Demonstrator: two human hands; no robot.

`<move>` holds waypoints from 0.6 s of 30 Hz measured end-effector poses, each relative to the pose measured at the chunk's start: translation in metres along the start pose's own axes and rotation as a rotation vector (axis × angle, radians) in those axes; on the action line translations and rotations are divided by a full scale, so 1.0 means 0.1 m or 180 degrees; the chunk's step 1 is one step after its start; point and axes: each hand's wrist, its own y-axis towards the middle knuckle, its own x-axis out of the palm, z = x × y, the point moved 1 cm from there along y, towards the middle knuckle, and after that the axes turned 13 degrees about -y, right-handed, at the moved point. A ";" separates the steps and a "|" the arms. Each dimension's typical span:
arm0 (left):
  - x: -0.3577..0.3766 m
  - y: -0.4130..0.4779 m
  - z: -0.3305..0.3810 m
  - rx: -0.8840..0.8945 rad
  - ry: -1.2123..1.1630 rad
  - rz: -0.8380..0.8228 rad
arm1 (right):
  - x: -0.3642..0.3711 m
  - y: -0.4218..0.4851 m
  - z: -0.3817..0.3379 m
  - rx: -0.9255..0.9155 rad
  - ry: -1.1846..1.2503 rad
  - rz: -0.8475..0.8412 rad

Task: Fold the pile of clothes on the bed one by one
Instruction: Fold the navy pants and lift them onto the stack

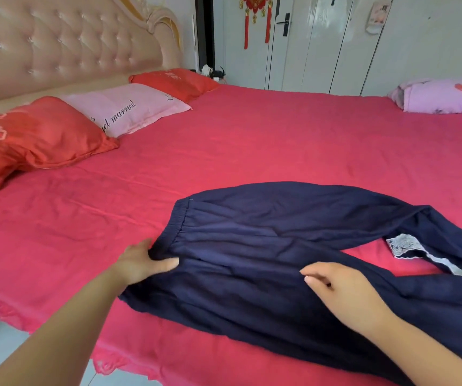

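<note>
Navy blue trousers (266, 246) with an elastic waistband lie spread on the red bedsheet (224, 151), waistband to the left, legs running off to the right. My left hand (143, 261) pinches the near corner of the waistband between thumb and fingers. My right hand (338, 285) hovers over or lightly touches the near trouser leg, fingers loosely bent and holding nothing. A pale lace-trimmed garment (408, 249) shows between the two legs at the right; most of it is hidden.
Two red pillows (43, 135) and a pink pillow (129, 110) line the tufted headboard at the left. A folded lilac quilt (444, 96) lies at the far right corner. White wardrobe doors stand behind the bed. The bed's near edge runs along the lower left.
</note>
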 end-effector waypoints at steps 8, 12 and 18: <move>0.17 0.79 0.71 0.0194 -0.0311 0.0939 | -0.12 0.96 0.64 0.0278 -0.0753 0.0030; 0.33 1.23 0.76 -0.0124 -0.0664 0.0977 | -0.06 1.30 0.99 0.0484 -0.1219 -0.0089; 0.36 1.64 0.63 -0.0090 -0.0104 0.1369 | 0.22 1.51 1.24 0.0584 -0.1523 -0.0304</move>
